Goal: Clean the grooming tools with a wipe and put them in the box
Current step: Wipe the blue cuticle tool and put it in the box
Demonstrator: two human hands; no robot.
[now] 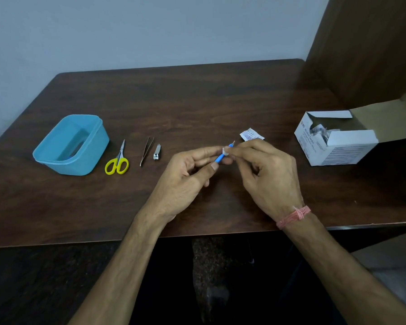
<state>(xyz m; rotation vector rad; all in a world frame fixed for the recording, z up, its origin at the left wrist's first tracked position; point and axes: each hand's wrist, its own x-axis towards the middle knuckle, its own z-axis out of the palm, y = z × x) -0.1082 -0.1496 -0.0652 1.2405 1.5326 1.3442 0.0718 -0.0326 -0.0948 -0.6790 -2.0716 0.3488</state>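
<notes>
At the centre of the frame, the left hand (188, 177) grips the blue handle of a small pointed tool (221, 156), while the right hand (265, 174) pinches a white wipe (226, 151) around its upper part. At left on the brown tabletop (197, 102) sits an open blue box (70, 146), with yellow-handled scissors (118, 160), tweezers (146, 150) and a nail clipper (157, 152) lying in a row just right of it. A torn wipe packet (251, 134) lies beyond the hands; a white carton (335, 139) stands at right.

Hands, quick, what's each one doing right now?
Left hand: fingers curled round the blue-handled tool, holding it.
Right hand: fingers pinching the wipe round the tool's upper part.
</notes>
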